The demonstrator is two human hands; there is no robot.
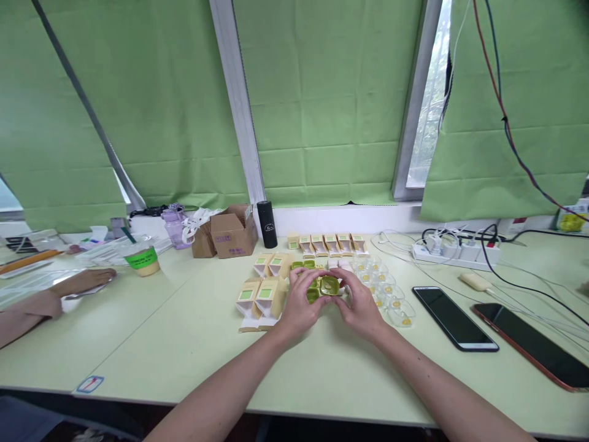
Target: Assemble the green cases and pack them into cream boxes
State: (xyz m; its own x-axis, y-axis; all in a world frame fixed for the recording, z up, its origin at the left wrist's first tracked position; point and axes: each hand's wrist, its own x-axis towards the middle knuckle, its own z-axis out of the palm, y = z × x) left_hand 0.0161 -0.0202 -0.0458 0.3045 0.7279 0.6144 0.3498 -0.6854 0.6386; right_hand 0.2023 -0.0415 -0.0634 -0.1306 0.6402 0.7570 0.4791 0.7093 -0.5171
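Note:
Between my hands is a small olive-green square plastic container (329, 286), tilted so that its hollow side faces me. My left hand (304, 296) curls its fingers round the left side of it, and my right hand (360, 299) pinches the right side. More green containers (309, 264) are just behind my left hand, partly hidden by it. To the left stand several small cardboard boxes (271, 294) with green labels and open flaps. Several clear plastic containers (385, 288), each with a yellow mark, sit right of my right hand.
A row of small boxes (331, 244) lines the back. Two phones (455, 318) and a power strip (455, 253) with cables lie right. Left are a brown carton (234, 233), a black cylinder (267, 224), a drink cup (142, 261) and another person's hand (85, 282).

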